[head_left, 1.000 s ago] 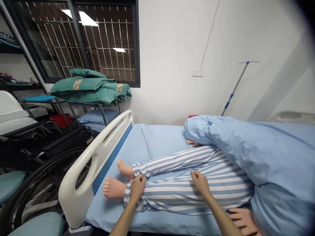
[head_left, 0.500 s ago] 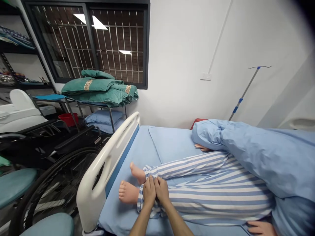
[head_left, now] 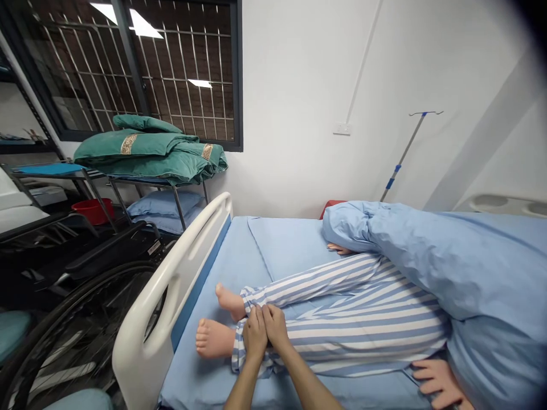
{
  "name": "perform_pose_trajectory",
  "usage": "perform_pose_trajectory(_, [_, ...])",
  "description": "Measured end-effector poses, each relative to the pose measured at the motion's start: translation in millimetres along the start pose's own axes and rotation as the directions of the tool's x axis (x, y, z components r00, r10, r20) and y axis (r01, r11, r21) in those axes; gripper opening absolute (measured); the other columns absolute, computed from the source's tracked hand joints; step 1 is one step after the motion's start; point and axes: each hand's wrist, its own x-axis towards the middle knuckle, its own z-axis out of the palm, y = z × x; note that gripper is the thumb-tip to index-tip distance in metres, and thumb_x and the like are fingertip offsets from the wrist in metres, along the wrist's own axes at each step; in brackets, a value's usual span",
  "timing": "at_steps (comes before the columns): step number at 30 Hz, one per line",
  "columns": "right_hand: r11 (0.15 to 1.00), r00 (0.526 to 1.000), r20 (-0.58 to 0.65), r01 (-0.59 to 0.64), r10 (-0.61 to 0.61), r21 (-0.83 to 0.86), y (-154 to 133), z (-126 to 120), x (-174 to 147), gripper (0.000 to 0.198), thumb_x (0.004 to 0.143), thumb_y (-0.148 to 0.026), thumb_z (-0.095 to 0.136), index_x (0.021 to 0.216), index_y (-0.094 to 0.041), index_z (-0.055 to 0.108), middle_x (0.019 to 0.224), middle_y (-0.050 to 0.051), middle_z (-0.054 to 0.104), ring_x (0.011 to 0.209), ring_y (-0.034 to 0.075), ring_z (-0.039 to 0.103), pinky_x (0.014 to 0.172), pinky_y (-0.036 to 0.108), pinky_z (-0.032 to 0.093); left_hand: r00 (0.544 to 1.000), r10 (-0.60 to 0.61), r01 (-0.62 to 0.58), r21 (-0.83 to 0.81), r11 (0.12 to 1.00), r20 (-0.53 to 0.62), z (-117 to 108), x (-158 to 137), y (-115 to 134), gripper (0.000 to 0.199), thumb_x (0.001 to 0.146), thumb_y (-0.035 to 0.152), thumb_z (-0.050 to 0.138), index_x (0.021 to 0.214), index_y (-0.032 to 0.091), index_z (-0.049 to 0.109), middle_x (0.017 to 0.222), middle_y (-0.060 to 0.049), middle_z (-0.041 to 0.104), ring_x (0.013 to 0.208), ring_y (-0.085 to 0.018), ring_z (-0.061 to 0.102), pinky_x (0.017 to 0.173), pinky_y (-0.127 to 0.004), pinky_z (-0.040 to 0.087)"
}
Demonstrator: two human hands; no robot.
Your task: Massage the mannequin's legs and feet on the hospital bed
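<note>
A manikin-like figure in blue-and-white striped pajama trousers point(head_left: 359, 336) lies on the bed. My left hand point(head_left: 255, 335) and my right hand point(head_left: 276, 326) rest side by side over the lower part of the nearer trouser leg, just above the ankle. Both have their fingers curled over the cloth, fingertips hidden on the far side. Left of my hands, the nearer bare foot point(head_left: 215, 338) and the farther foot point(head_left: 229, 302) stick out of the cuffs. A light blue quilt point(head_left: 427, 256) covers the upper body, with one manikin hand point(head_left: 442, 382) showing near its edge.
The white bed footboard point(head_left: 141, 324) rises left of the feet, with a wheelchair point(head_left: 98, 307) beyond it. Green folded bedding point(head_left: 158, 151) lies on a rack under the barred window. An IV pole point(head_left: 404, 156) stands by the wall. A red bucket point(head_left: 93, 212) sits at left.
My view has turned slightly right, so the room has shifted left and more of the manikin's near hand shows. Both hands keep their place on the trouser leg.
</note>
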Motion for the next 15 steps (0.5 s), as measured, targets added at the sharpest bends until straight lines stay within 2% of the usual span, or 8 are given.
perform_pose_trajectory(3, [0.999, 0.998, 0.031, 0.047, -0.047, -0.011, -10.9, -2.4, 1.5, 0.037, 0.08, -0.034, 0.036, 0.048, -0.016, 0.043, 0.046, -0.003, 0.043, 0.047, 0.009, 0.035, 0.047, 0.022, 0.023, 0.995, 0.015, -0.014, -0.011, 1.0, 0.102, -4.1, 1.4, 2.0, 0.031, 0.082, 0.032, 0.03, 0.091, 0.018, 0.056, 0.09, -0.01, 0.064, 0.082, -0.019, 0.059, 0.07, -0.027, 0.04])
perform_pose_trajectory(5, [0.995, 0.995, 0.047, 0.095, -0.093, -0.022, -17.6, -5.2, 2.3, 0.037, 0.08, -0.033, 0.037, 0.048, -0.016, 0.043, 0.046, -0.003, 0.042, 0.048, 0.008, 0.035, 0.048, 0.021, 0.023, 0.991, 0.022, -0.022, -0.005, 1.0, 0.13, -7.1, 2.5, 3.2, 0.03, 0.083, 0.032, 0.029, 0.09, 0.019, 0.056, 0.087, -0.009, 0.065, 0.08, -0.019, 0.059, 0.069, -0.027, 0.04])
perform_pose_trajectory(11, [0.991, 0.992, 0.066, 0.109, -0.104, -0.075, -12.1, -10.4, -4.3, 0.039, 0.084, -0.032, 0.032, 0.053, -0.015, 0.049, 0.051, 0.0, 0.051, 0.05, 0.009, 0.042, 0.05, 0.022, 0.023, 0.999, 0.018, -0.017, -0.029, 0.999, 0.04, -7.5, 2.8, 3.7, 0.026, 0.08, 0.031, 0.034, 0.087, 0.02, 0.057, 0.092, -0.008, 0.064, 0.087, -0.018, 0.058, 0.075, -0.027, 0.04])
perform_pose_trajectory(15, [0.992, 0.997, 0.021, 0.075, -0.073, -0.105, -4.4, -8.6, -6.8, 0.039, 0.085, -0.031, 0.032, 0.053, -0.015, 0.049, 0.051, 0.001, 0.052, 0.05, 0.009, 0.043, 0.05, 0.023, 0.022, 0.998, 0.016, -0.011, -0.084, 0.996, 0.058, -9.2, 7.3, 11.6, 0.027, 0.079, 0.035, 0.033, 0.079, 0.02, 0.055, 0.085, -0.007, 0.064, 0.083, -0.018, 0.057, 0.073, -0.028, 0.04])
